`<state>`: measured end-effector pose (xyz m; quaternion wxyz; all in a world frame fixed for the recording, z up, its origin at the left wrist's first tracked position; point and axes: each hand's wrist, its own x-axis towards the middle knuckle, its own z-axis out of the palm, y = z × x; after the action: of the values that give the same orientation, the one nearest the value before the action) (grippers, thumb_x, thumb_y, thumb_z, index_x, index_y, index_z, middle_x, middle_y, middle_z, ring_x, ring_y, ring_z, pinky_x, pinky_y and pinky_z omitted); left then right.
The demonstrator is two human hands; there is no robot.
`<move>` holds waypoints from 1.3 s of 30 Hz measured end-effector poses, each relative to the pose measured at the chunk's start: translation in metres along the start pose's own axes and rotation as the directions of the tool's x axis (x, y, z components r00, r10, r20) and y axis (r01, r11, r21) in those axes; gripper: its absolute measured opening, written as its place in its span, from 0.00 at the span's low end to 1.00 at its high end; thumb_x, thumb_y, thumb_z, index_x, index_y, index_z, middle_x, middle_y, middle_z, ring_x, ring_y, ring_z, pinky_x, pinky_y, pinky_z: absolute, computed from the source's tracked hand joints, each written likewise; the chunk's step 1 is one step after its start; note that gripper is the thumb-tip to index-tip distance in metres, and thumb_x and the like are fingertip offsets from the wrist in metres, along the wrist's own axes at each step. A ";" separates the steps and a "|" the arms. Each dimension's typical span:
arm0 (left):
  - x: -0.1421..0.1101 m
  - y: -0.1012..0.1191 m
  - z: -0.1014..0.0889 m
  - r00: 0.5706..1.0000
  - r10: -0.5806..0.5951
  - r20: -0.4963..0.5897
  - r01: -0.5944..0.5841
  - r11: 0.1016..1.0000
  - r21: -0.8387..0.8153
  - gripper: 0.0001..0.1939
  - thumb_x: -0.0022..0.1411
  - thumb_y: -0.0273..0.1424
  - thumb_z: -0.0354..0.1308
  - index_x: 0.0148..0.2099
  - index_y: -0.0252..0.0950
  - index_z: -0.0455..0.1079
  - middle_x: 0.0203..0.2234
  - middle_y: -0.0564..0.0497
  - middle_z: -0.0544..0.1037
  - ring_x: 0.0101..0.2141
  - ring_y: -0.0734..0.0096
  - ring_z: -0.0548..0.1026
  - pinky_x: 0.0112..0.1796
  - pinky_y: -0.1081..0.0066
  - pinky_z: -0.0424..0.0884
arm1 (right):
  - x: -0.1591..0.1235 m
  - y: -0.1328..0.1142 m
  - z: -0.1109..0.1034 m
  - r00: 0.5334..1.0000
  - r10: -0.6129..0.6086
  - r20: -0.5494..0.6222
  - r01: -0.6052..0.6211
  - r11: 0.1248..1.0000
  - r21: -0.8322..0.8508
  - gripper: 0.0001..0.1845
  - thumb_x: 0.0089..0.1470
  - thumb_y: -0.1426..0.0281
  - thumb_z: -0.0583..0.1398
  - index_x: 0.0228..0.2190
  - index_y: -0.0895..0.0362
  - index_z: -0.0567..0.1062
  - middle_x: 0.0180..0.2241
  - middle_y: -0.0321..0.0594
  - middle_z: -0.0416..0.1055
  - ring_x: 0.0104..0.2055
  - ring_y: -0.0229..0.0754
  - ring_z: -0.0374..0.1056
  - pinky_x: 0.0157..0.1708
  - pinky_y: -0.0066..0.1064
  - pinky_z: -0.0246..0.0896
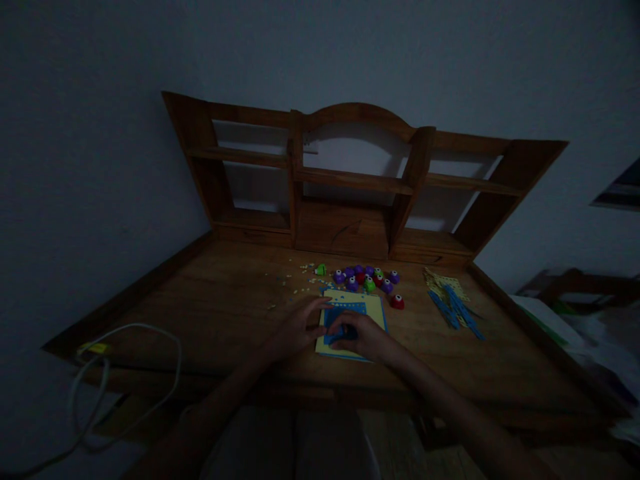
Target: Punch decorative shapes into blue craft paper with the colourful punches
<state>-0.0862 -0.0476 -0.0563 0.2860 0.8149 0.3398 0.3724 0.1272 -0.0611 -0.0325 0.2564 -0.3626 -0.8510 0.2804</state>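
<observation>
On the desk in front of me lies a stack of pale yellow and blue paper (pixel 377 310), with a blue sheet (pixel 361 307) on top. Pale cut-out shapes form a row along that sheet's upper edge. My left hand (pixel 299 328) reaches in from the left, thumb and forefinger apart, fingertips at the sheet's left edge. Over the sheet's right part, my right hand (pixel 366 339) has its fingers curled around a small dark blue piece (pixel 349 333). My fingers and the dim light hide most of its form, so I cannot name its kind.
Behind the paper stand several small round purple, red and green craft punches (pixel 352 284) with eye-like tops. A green one (pixel 320 269) lies apart among paper bits (pixel 303 267). Punched blue strips (pixel 454 307) and yellow scraps lie right. A white cable (pixel 175 360) hangs left; a wooden shelf (pixel 345 230) stands behind.
</observation>
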 end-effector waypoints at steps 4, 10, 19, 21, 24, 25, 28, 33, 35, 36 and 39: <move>-0.003 -0.001 0.001 0.999 -0.012 -0.033 0.011 0.999 -0.033 0.27 0.60 0.27 0.58 0.60 0.38 0.58 0.55 0.43 0.66 0.55 0.59 0.64 0.55 0.55 0.61 | 0.005 -0.002 0.000 0.999 0.021 0.048 -0.024 0.997 0.067 0.09 0.47 0.70 0.66 0.34 0.56 0.75 0.35 0.36 0.73 0.36 0.38 0.68 0.36 0.28 0.63; -0.004 -0.008 0.004 0.999 -0.031 -0.022 0.030 0.996 -0.080 0.27 0.60 0.25 0.57 0.61 0.37 0.56 0.56 0.42 0.64 0.57 0.60 0.62 0.56 0.55 0.60 | 0.008 0.000 0.002 0.995 0.051 0.081 -0.058 0.995 0.081 0.10 0.47 0.68 0.66 0.34 0.56 0.75 0.33 0.35 0.73 0.32 0.37 0.67 0.31 0.27 0.61; -0.006 0.001 -0.006 0.997 0.017 0.074 -0.018 1.000 0.011 0.30 0.59 0.27 0.57 0.62 0.38 0.54 0.58 0.43 0.60 0.58 0.62 0.58 0.58 0.59 0.57 | 0.010 0.000 0.006 0.996 -0.042 0.073 0.034 0.994 0.101 0.07 0.52 0.64 0.63 0.32 0.56 0.77 0.32 0.35 0.73 0.35 0.37 0.67 0.35 0.27 0.60; -0.005 0.001 -0.007 0.996 0.020 0.087 -0.021 1.000 0.016 0.31 0.59 0.28 0.58 0.63 0.39 0.53 0.59 0.43 0.59 0.59 0.61 0.57 0.58 0.59 0.56 | 0.010 0.000 0.007 0.996 -0.052 0.066 0.045 0.993 0.111 0.08 0.53 0.64 0.63 0.32 0.55 0.77 0.32 0.35 0.72 0.35 0.37 0.66 0.35 0.27 0.60; -0.004 -0.001 -0.008 0.993 0.019 0.115 -0.021 1.000 0.013 0.32 0.59 0.28 0.59 0.63 0.39 0.53 0.59 0.43 0.59 0.58 0.60 0.58 0.58 0.58 0.56 | 0.010 0.001 0.007 0.995 -0.062 0.074 0.052 0.991 0.125 0.08 0.53 0.64 0.63 0.32 0.55 0.77 0.31 0.35 0.72 0.34 0.37 0.65 0.35 0.27 0.59; -0.004 -0.002 -0.008 0.992 0.016 0.125 -0.018 1.000 0.013 0.32 0.58 0.29 0.59 0.63 0.39 0.53 0.59 0.43 0.59 0.58 0.60 0.58 0.58 0.58 0.56 | 0.010 0.001 0.007 0.995 -0.066 0.078 0.055 0.990 0.131 0.08 0.53 0.64 0.63 0.32 0.56 0.77 0.31 0.35 0.72 0.34 0.37 0.65 0.35 0.27 0.59; -0.003 -0.005 -0.007 0.992 0.003 0.130 -0.005 1.000 0.017 0.34 0.58 0.29 0.59 0.64 0.39 0.51 0.60 0.43 0.57 0.59 0.60 0.56 0.58 0.59 0.55 | 0.011 0.002 0.007 0.992 -0.093 0.085 0.078 0.984 0.160 0.06 0.53 0.66 0.63 0.31 0.56 0.77 0.31 0.35 0.72 0.35 0.37 0.66 0.37 0.27 0.59; -0.003 -0.007 -0.006 0.988 -0.013 0.153 0.008 0.999 0.034 0.34 0.59 0.30 0.58 0.64 0.39 0.50 0.61 0.43 0.53 0.60 0.60 0.53 0.59 0.60 0.54 | 0.011 0.003 0.006 0.986 -0.125 0.106 0.102 0.974 0.202 0.06 0.54 0.67 0.62 0.31 0.56 0.77 0.32 0.36 0.72 0.36 0.37 0.66 0.37 0.27 0.59; -0.004 -0.008 -0.006 0.987 -0.018 0.157 0.013 0.999 0.034 0.34 0.59 0.30 0.58 0.65 0.39 0.48 0.61 0.43 0.53 0.61 0.60 0.52 0.59 0.60 0.54 | 0.010 0.005 0.004 0.987 -0.106 0.120 0.080 0.976 0.201 0.07 0.53 0.66 0.62 0.33 0.56 0.77 0.32 0.36 0.72 0.35 0.37 0.66 0.36 0.27 0.59; -0.004 -0.008 -0.006 0.988 -0.018 0.156 0.012 0.999 0.033 0.35 0.59 0.30 0.58 0.65 0.38 0.48 0.61 0.43 0.53 0.61 0.60 0.52 0.59 0.60 0.53 | 0.010 0.005 0.003 0.988 -0.095 0.122 0.069 0.978 0.198 0.08 0.53 0.65 0.63 0.34 0.56 0.77 0.32 0.36 0.72 0.35 0.37 0.66 0.36 0.27 0.60; -0.005 -0.008 -0.006 0.989 -0.019 0.148 0.014 0.999 0.035 0.37 0.59 0.31 0.58 0.66 0.38 0.45 0.62 0.42 0.52 0.61 0.59 0.52 0.59 0.59 0.53 | 0.009 0.007 0.000 0.988 -0.089 0.129 0.063 0.979 0.195 0.09 0.52 0.65 0.63 0.35 0.56 0.76 0.33 0.36 0.72 0.36 0.38 0.66 0.38 0.28 0.60</move>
<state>-0.0964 -0.0449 -0.0606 0.2997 0.8423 0.3305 0.3024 0.1251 -0.0500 -0.0349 0.2415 -0.2833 -0.8491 0.3748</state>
